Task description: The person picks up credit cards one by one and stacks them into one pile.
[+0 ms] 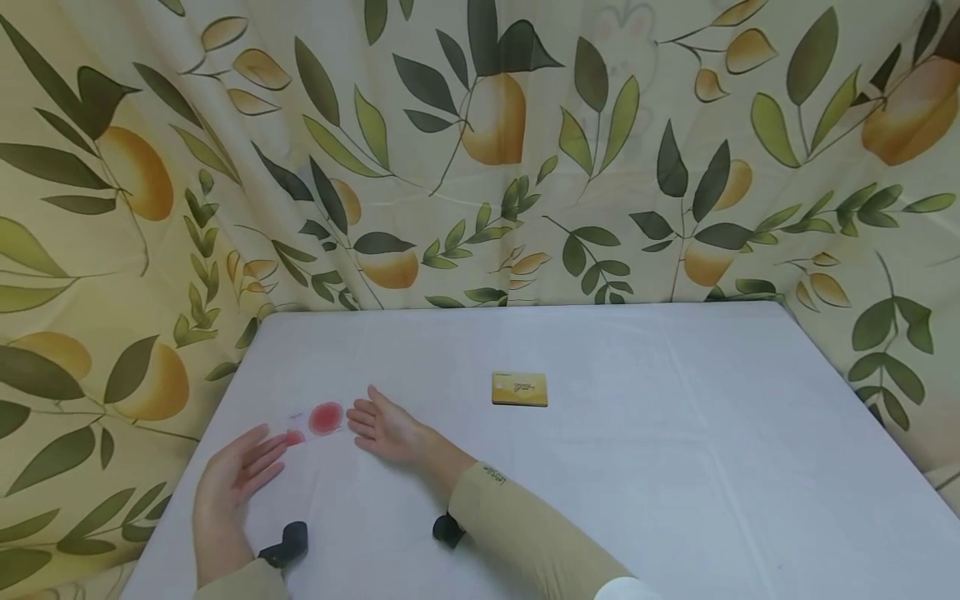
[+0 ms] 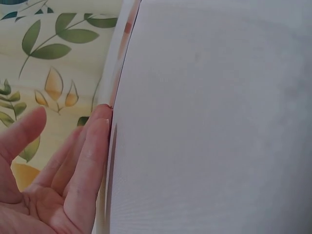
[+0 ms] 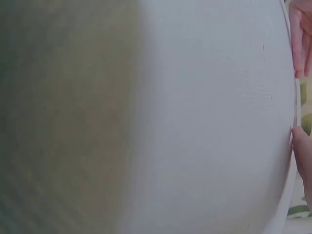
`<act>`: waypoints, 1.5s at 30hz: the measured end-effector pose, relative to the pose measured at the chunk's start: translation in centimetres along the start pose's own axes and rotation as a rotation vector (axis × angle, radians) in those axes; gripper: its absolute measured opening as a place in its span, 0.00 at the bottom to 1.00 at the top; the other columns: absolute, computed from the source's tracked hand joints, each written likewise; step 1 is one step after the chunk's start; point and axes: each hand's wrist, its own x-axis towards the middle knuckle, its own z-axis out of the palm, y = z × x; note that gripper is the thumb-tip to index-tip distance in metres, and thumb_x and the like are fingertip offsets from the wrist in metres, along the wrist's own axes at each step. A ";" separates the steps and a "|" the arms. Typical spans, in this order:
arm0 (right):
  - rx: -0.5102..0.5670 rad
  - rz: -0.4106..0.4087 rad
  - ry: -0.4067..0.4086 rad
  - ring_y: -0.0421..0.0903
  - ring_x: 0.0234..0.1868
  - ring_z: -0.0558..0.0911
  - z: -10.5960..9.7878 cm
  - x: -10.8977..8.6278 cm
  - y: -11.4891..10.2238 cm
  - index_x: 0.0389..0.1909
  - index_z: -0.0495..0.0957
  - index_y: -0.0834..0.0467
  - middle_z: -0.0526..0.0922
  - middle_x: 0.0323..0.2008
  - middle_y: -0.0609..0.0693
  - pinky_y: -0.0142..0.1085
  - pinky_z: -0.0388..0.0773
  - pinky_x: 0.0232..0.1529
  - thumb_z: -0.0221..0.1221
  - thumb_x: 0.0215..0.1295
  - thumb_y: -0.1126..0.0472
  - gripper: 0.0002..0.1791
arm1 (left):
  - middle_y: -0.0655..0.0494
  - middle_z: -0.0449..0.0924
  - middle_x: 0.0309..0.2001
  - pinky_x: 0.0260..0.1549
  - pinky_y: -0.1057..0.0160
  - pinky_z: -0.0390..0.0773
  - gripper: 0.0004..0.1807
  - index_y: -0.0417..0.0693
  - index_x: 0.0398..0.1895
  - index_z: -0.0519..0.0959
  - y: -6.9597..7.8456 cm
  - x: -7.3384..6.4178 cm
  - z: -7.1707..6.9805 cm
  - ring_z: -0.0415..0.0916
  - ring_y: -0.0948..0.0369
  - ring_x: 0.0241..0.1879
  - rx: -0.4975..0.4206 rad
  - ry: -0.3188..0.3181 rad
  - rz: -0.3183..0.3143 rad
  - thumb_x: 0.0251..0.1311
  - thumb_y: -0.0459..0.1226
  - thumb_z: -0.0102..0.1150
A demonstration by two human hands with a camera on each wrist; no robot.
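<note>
A flat, thin, see-through piece with red round patches (image 1: 326, 418) lies on the white table at the left, between the two hands; its exact kind is unclear. My left hand (image 1: 240, 471) is at its left end, fingers stretched out and fingertips close to the smaller red patch. In the left wrist view the left hand (image 2: 63, 185) has straight fingers and the thumb held apart. From the other side, my right hand (image 1: 390, 427) points at the piece's right end with extended fingers, apart from it. The right wrist view shows only part of the right hand (image 3: 303, 156) at its edge.
A small yellow box or stack of cards (image 1: 520, 389) lies near the table's middle. The white cloth-covered table (image 1: 637, 483) stretches to the right. Behind and beside it hangs a fruit-and-leaf patterned curtain (image 1: 450, 208). A black wrist camera (image 1: 288, 544) is on the left wrist.
</note>
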 end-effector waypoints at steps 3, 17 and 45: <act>-0.005 -0.004 -0.014 0.56 0.70 0.46 -0.1 0.1 0.1 0.69 0.38 0.68 0.44 0.70 0.63 0.48 0.42 0.69 0.28 0.72 0.42 0.38 | 0.62 0.83 0.32 0.46 0.63 0.77 0.34 0.51 0.67 0.54 0.0 0.0 0.3 0.80 0.65 0.40 0.032 -0.013 0.012 0.61 0.46 0.54; -0.012 0.001 0.012 0.58 0.69 0.49 -0.2 0.1 -0.2 0.69 0.39 0.67 0.47 0.69 0.63 0.50 0.45 0.68 0.27 0.72 0.42 0.37 | 0.63 0.82 0.31 0.45 0.64 0.78 0.35 0.45 0.67 0.54 0.2 0.4 1.4 0.81 0.65 0.37 0.085 -0.007 0.028 0.60 0.44 0.55; 0.071 -0.002 0.161 0.62 0.64 0.61 -0.7 -0.2 -1.1 0.67 0.49 0.69 0.59 0.62 0.71 0.49 0.56 0.66 0.38 0.72 0.46 0.35 | 0.52 0.82 0.32 0.52 0.63 0.73 0.26 0.53 0.64 0.58 0.2 -0.2 2.1 0.80 0.59 0.42 -0.242 -0.064 -0.078 0.64 0.42 0.49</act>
